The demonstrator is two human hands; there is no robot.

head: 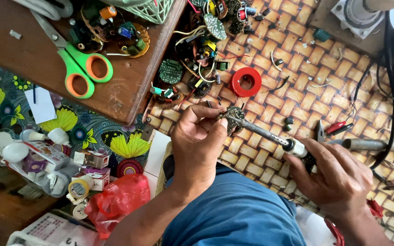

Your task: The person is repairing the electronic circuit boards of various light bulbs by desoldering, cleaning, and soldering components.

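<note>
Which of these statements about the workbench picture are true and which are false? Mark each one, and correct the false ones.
1. The left hand pinches a small round circuit board. True.
2. The right hand holds a screwdriver. False: it holds a soldering iron, its tip at the board.
3. The scissors have green and orange handles and lie on the wooden board. True.
4. The red tape roll lies on the wooden board. False: it lies on the woven mat.
5. A red plastic bag lies at the lower left. True.
</note>
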